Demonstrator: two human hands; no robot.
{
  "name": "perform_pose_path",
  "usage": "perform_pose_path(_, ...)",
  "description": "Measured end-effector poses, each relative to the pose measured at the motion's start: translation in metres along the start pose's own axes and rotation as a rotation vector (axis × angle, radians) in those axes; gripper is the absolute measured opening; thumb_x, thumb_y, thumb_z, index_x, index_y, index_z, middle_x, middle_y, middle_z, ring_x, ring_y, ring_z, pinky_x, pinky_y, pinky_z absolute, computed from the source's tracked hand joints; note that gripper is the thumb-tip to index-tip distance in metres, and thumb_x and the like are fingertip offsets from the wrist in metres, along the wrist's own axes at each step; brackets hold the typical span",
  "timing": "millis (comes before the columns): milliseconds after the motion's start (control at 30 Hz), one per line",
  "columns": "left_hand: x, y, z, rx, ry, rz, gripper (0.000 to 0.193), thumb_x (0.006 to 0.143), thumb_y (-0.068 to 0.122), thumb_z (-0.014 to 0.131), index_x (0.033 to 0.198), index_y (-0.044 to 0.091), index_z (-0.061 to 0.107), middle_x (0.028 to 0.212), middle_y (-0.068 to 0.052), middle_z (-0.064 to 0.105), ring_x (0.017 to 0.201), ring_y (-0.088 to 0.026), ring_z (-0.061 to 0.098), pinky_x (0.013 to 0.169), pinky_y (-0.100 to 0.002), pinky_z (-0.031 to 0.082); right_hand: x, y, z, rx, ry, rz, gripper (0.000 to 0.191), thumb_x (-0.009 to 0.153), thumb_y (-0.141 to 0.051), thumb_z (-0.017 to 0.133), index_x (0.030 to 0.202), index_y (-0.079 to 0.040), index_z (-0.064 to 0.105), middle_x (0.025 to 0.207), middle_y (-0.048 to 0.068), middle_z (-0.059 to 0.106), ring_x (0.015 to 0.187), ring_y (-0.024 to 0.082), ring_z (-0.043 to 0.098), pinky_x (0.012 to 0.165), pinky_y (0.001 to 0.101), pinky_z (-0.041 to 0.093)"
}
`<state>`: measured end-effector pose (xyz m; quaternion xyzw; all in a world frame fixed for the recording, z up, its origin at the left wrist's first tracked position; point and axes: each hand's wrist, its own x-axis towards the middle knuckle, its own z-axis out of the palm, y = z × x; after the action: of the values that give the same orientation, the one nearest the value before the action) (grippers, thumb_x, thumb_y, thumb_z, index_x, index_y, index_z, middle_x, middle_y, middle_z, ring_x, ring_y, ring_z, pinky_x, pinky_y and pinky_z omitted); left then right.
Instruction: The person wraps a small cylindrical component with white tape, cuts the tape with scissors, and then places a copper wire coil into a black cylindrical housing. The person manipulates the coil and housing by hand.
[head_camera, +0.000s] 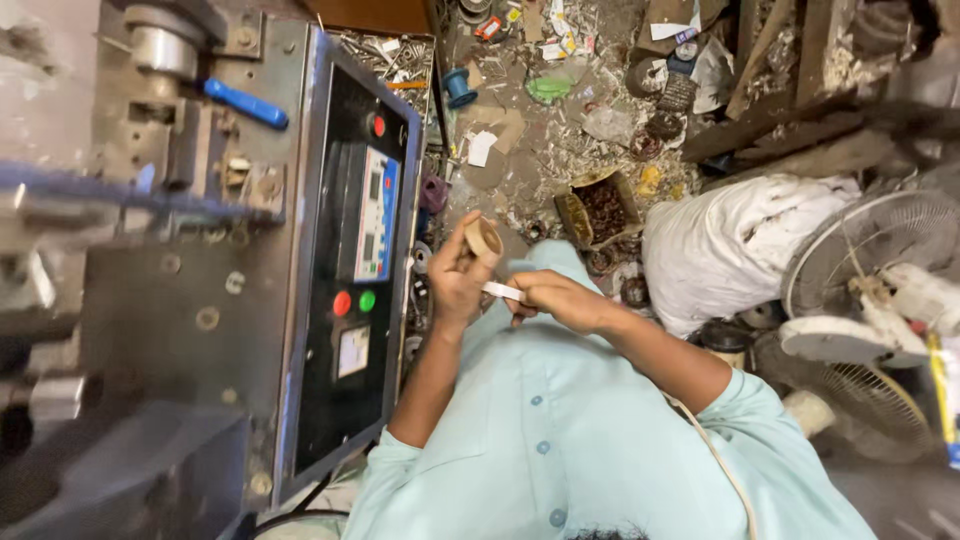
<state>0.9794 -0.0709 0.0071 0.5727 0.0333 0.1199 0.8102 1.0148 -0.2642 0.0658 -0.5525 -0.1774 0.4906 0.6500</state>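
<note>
My left hand (455, 282) holds up a small tan roll of tape (483, 237) in front of my chest. My right hand (552, 298) pinches a pale strip of tape (500, 291) that runs across to the left hand. Both forearms come out of light blue short sleeves. The hands meet just right of a machine's black control panel (350, 270), which carries red and green buttons and a small blue display.
A grey metal machine (180, 250) with a blue-handled lever (245, 103) fills the left. The floor ahead is littered with scraps, a box of dark parts (600, 210) and wooden planks (790, 110). A white sack (735, 240) and a standing fan (870, 250) are to the right.
</note>
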Motion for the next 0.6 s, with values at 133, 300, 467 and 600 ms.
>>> perform_pose_path(133, 0.064, -0.018, 0.001, -0.297, 0.138, -0.086, 0.063, 0.096, 0.017, 0.075, 0.152, -0.005, 0.054, 0.126, -0.014, 0.071, 0.09, -0.01, 0.06, 0.072, -0.019, 0.047, 0.033, -0.02, -0.045, -0.099, 0.034, 0.043, 0.027, 0.087, -0.014, 0.042, 0.099, -0.004, 0.064, 0.086, 0.004, 0.058, 0.082, 0.014, 0.055, 0.077, 0.0293, 0.045)
perform_pose_path(300, 0.153, -0.048, 0.013, 0.013, 0.104, -0.025, 0.062, 0.095, 0.011, 0.075, 0.149, -0.005, 0.049, 0.131, -0.013, 0.066, 0.117, -0.017, 0.064, 0.102, -0.029, 0.053, 0.092, -0.038, -0.135, -0.045, 0.01, 0.044, 0.022, 0.09, -0.013, 0.042, 0.093, -0.003, 0.061, 0.085, 0.003, 0.061, 0.081, 0.014, 0.053, 0.078, 0.0294, 0.045)
perform_pose_path(467, 0.289, -0.066, 0.057, 0.01, 0.122, -0.044, 0.06, 0.097, 0.006, 0.073, 0.15, -0.005, 0.049, 0.132, -0.013, 0.067, 0.119, -0.016, 0.065, 0.105, -0.029, 0.054, 0.148, -0.076, -0.245, 0.21, -0.005, -0.045, 0.017, 0.095, -0.011, 0.044, 0.095, -0.004, 0.06, 0.082, 0.001, 0.052, 0.081, 0.015, 0.054, 0.085, 0.0308, 0.051)
perform_pose_path(600, 0.395, -0.064, 0.1, 0.231, 0.048, 0.001, 0.062, 0.092, 0.005, 0.076, 0.149, -0.003, 0.053, 0.124, -0.008, 0.071, 0.095, -0.007, 0.058, 0.084, -0.021, 0.048, 0.18, -0.127, -0.337, 0.242, 0.06, 0.044, 0.016, 0.095, -0.011, 0.044, 0.094, -0.003, 0.058, 0.085, 0.003, 0.056, 0.085, 0.016, 0.06, 0.081, 0.0298, 0.047)
